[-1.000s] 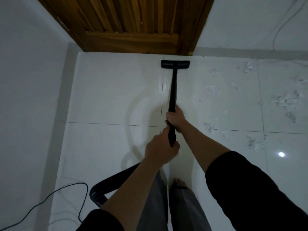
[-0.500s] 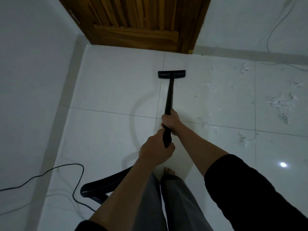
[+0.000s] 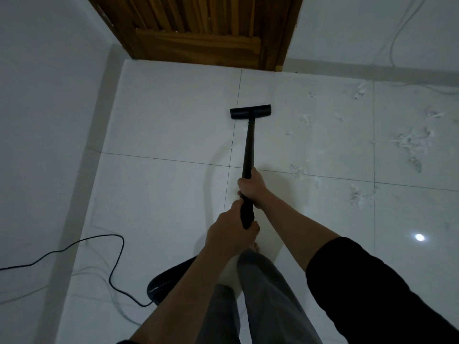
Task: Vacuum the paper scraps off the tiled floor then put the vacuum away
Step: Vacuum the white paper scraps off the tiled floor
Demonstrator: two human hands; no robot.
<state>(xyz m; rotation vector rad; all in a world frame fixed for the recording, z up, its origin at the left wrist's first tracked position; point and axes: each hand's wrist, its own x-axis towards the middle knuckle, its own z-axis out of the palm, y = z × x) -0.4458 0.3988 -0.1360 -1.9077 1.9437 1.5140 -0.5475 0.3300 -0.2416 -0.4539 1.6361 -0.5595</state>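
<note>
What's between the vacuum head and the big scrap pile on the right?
In the head view, mostly bare tile between the vacuum head and the big scrap pile, with small scraps scattered in between.

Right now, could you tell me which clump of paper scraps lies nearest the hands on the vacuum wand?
The small clump beside the tile joint, just right of the right hand. The other clumps lie farther right or nearer the wall.
</note>
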